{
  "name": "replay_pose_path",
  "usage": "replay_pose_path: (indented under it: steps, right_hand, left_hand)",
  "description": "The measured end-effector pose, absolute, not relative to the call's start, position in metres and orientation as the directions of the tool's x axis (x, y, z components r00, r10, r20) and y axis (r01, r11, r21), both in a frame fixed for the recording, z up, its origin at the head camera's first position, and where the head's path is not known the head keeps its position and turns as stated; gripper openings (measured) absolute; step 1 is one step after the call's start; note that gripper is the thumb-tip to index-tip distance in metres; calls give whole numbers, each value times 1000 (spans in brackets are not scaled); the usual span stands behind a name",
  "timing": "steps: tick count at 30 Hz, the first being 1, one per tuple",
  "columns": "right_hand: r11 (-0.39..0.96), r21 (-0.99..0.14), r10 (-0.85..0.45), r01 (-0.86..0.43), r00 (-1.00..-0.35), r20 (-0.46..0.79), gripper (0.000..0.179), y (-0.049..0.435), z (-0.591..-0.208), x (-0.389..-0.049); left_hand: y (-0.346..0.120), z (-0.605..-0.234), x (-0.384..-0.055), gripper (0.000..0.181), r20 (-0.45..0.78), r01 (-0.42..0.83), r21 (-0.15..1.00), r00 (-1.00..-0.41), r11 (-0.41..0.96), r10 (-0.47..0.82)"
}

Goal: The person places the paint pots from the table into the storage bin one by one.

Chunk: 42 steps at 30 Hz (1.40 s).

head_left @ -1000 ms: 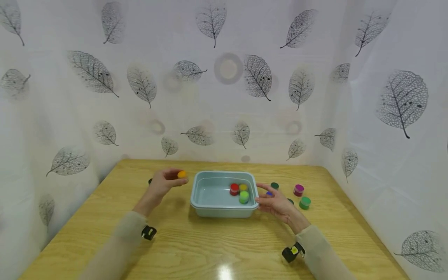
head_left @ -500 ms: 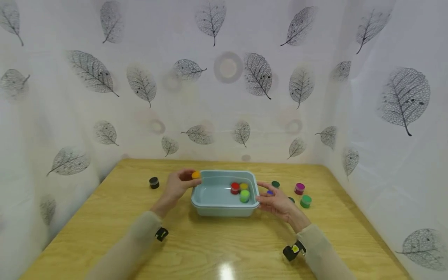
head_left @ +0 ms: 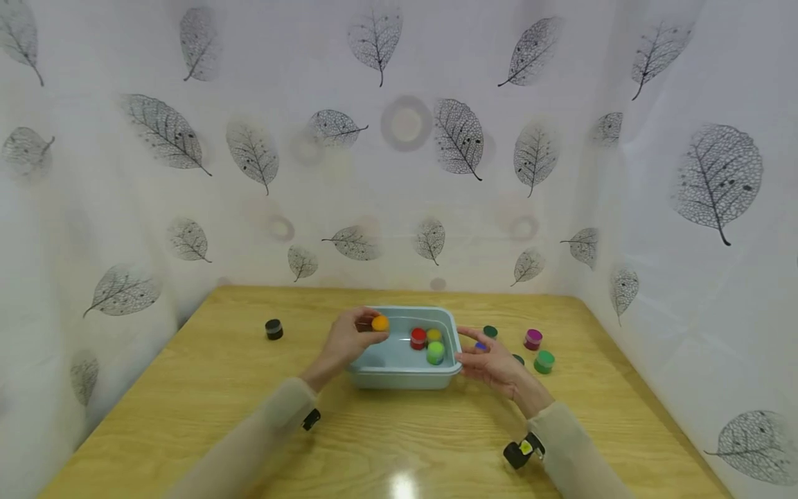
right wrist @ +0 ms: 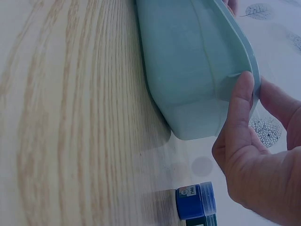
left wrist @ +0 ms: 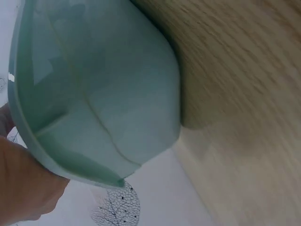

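My left hand (head_left: pixel 345 344) pinches a small orange-lidded paint pot (head_left: pixel 380 324) between thumb and fingers, over the left part of a pale blue plastic box (head_left: pixel 399 381). Inside the box, toward its right end, sit a red pot (head_left: pixel 418 338), a yellow-lidded pot (head_left: pixel 433 335) and a light green pot (head_left: pixel 435 353). My right hand (head_left: pixel 495 364) touches the box's right end, thumb and fingers spread and fairly straight along the rim. In the right wrist view a fingertip (right wrist: pixel 243 82) rests just under that rim. The left wrist view hides the orange pot behind the box.
A black pot (head_left: pixel 273 329) stands alone at the left of the wooden table (head_left: pixel 399 443). Beyond my right hand are a magenta pot (head_left: pixel 533 339), a green pot (head_left: pixel 544 362), a dark green pot (head_left: pixel 490 333) and a blue pot (right wrist: pixel 190 202). A leaf-print curtain (head_left: pixel 399 173) surrounds the table.
My left hand has carried the orange pot rightward from beside the box to over its inside, uncovering the black pot. My right hand stays at the box's right end.
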State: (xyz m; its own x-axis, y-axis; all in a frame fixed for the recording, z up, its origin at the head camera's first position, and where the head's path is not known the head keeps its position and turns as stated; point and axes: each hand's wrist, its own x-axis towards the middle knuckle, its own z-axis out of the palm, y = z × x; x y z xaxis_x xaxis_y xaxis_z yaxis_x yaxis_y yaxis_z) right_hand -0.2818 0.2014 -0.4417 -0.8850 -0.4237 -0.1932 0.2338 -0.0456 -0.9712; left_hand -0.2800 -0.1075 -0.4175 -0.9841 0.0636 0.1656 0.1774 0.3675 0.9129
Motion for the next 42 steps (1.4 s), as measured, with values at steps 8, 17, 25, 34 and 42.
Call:
replay_pose_path:
  steps: [8, 17, 25, 34, 42]
  right_hand:
    - [-51, -970, -425, 236, -885, -193, 72, 200, -443, -283]
    - [-48, -969, -430, 243, -880, -200, 73, 199, -445, -284]
    - [-48, -969, -428, 241, -882, -199, 72, 198, -444, -284]
    - [-52, -967, -436, 248, -877, -202, 72, 199, -445, -282]
    - [-44, -970, -423, 241, -884, -200, 72, 201, -442, -281]
  left_hand:
    - [-96, -416, -285, 38, 61, 99, 913, -993, 396, 105]
    - [-92, -419, -291, 40, 18, 60, 937, -992, 343, 125]
    - [-85, -423, -296, 40, -76, -21, 961, -978, 275, 192]
    - [-78, -426, -300, 43, -117, -28, 954, -952, 298, 284]
    - [-69, -428, -307, 34, -136, -9, 933, -934, 359, 331]
